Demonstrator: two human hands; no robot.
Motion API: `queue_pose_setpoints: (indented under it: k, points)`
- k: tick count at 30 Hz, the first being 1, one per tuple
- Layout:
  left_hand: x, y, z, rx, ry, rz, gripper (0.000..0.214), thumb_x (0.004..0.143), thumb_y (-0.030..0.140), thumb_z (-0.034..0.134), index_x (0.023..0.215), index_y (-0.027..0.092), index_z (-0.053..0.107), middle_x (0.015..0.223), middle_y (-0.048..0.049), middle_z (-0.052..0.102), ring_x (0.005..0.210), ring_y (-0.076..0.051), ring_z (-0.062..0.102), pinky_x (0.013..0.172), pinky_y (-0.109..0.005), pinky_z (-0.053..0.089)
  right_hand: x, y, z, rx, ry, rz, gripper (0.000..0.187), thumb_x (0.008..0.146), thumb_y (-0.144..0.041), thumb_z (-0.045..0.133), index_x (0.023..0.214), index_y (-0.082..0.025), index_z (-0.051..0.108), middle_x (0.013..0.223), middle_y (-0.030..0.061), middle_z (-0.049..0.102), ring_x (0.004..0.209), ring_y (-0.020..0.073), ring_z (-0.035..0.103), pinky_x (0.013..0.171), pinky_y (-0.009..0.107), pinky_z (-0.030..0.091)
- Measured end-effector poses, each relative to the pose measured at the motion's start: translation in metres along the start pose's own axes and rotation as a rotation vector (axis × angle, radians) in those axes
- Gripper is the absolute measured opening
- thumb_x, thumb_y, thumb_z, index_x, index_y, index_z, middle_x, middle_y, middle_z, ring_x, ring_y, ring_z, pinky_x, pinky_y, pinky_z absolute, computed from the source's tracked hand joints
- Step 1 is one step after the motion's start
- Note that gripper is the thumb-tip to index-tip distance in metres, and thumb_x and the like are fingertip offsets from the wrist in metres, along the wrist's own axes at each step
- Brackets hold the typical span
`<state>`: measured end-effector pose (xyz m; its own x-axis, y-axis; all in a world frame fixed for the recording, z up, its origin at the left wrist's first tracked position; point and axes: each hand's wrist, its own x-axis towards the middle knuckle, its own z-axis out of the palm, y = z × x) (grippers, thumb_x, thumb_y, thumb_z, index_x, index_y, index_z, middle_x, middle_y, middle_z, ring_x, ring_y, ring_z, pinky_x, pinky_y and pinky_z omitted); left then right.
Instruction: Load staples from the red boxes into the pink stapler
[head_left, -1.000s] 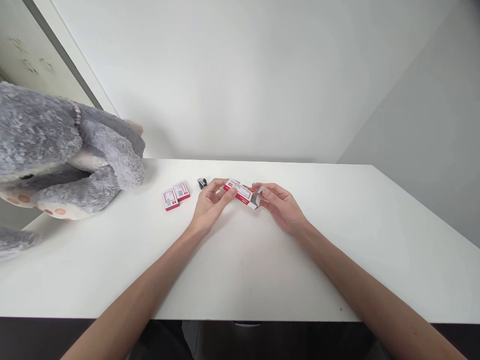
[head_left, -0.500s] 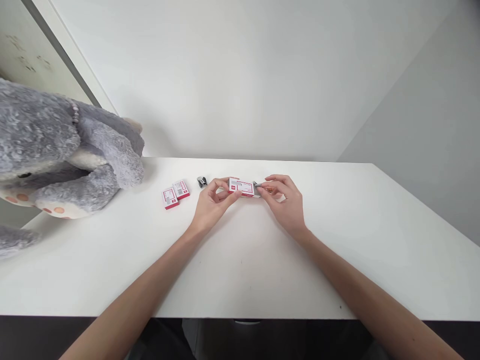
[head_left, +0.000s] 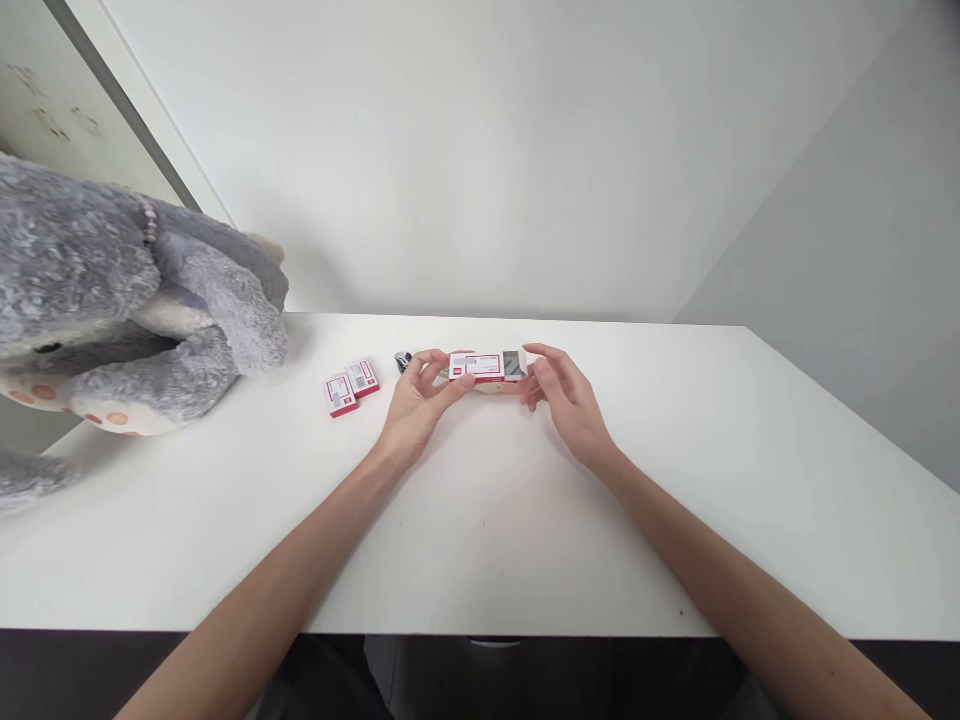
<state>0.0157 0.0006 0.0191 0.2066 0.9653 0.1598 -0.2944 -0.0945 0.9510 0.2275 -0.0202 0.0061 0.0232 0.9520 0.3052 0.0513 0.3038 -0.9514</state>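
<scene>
A small red and white staple box (head_left: 480, 366) is held just above the white table (head_left: 675, 480), near its far middle. My left hand (head_left: 420, 400) pinches the box's left end between thumb and fingers. The box's grey inner tray sticks out on the right side. My right hand (head_left: 566, 398) hovers at that right end, fingers loosely apart, fingertips close to the tray. A small black stapler (head_left: 403, 360) lies just behind my left hand.
Two more red and white staple boxes (head_left: 349, 385) lie side by side to the left. A large grey plush toy (head_left: 127, 310) fills the table's left end. White walls stand close behind the table and on the right.
The box has been turned level and lifted slightly. My right hand has let go of its right end and opened, and the grey tray now shows there.
</scene>
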Motion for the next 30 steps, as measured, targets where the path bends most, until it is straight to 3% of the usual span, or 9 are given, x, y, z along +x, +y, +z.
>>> queue_pose_setpoints:
  k: [2, 6, 13, 18, 23, 27, 30]
  points:
    - [0.0, -0.001, 0.0, 0.032, -0.034, 0.003, 0.048, 0.078, 0.035, 0.088, 0.105, 0.024, 0.049, 0.128, -0.0051, 0.071, 0.111, -0.022, 0.071, 0.112, -0.045, 0.045, 0.001, 0.0, 0.0, 0.106, -0.078, 0.091, 0.047, 0.102, -0.061, 0.054, 0.131, -0.025, 0.062, 0.079, 0.0, 0.064, 0.066, 0.0156, 0.06, 0.062, 0.031, 0.051]
    - [0.0, -0.003, -0.001, 0.085, -0.074, -0.001, 0.05, 0.081, 0.035, 0.087, 0.114, 0.025, 0.051, 0.13, -0.0067, 0.07, 0.111, -0.022, 0.07, 0.107, -0.042, 0.047, 0.001, -0.001, -0.001, 0.163, -0.145, 0.176, 0.045, 0.097, -0.06, 0.063, 0.126, -0.026, 0.068, 0.07, -0.003, 0.06, 0.057, 0.0133, 0.051, 0.058, 0.031, 0.046]
    - [-0.002, -0.001, -0.001, 0.14, -0.118, -0.018, 0.057, 0.083, 0.041, 0.085, 0.129, 0.025, 0.055, 0.136, -0.0107, 0.069, 0.118, -0.027, 0.07, 0.112, -0.048, 0.047, 0.001, -0.002, -0.002, 0.161, -0.168, 0.149, 0.039, 0.097, -0.055, 0.065, 0.123, -0.027, 0.068, 0.068, -0.0045, 0.058, 0.056, 0.0123, 0.048, 0.06, 0.03, 0.044]
    - [-0.003, 0.003, -0.002, 0.205, -0.231, -0.029, 0.059, 0.087, 0.046, 0.08, 0.139, 0.025, 0.062, 0.138, -0.0095, 0.069, 0.131, -0.032, 0.064, 0.119, -0.051, 0.042, 0.001, 0.001, -0.003, 0.169, -0.242, 0.127, 0.044, 0.095, -0.057, 0.068, 0.127, -0.027, 0.065, 0.069, -0.0048, 0.06, 0.057, 0.0126, 0.048, 0.061, 0.03, 0.045]
    - [-0.006, 0.008, -0.003, 0.157, -0.34, -0.086, 0.067, 0.088, 0.046, 0.079, 0.149, 0.03, 0.058, 0.133, -0.0077, 0.072, 0.118, -0.031, 0.072, 0.116, -0.054, 0.045, -0.003, 0.001, 0.0, 0.157, -0.322, 0.165, 0.051, 0.089, -0.056, 0.074, 0.129, -0.026, 0.062, 0.062, -0.0068, 0.059, 0.054, 0.0128, 0.048, 0.057, 0.03, 0.044]
    - [-0.007, 0.006, 0.001, 0.194, -0.309, -0.088, 0.058, 0.093, 0.05, 0.073, 0.145, 0.029, 0.062, 0.112, -0.0074, 0.077, 0.099, -0.026, 0.073, 0.099, -0.046, 0.053, -0.006, 0.001, 0.005, 0.135, -0.4, 0.201, 0.057, 0.088, -0.051, 0.078, 0.135, -0.028, 0.057, 0.07, -0.0058, 0.066, 0.053, 0.0124, 0.051, 0.057, 0.03, 0.046]
    - [-0.001, 0.002, -0.002, 0.228, -0.165, -0.027, 0.052, 0.094, 0.054, 0.069, 0.138, 0.027, 0.065, 0.096, -0.005, 0.075, 0.085, -0.021, 0.069, 0.086, -0.039, 0.054, -0.007, 0.002, 0.006, 0.142, -0.393, 0.189, 0.059, 0.089, -0.051, 0.076, 0.138, -0.027, 0.054, 0.068, -0.0066, 0.062, 0.056, 0.0136, 0.054, 0.06, 0.031, 0.049]
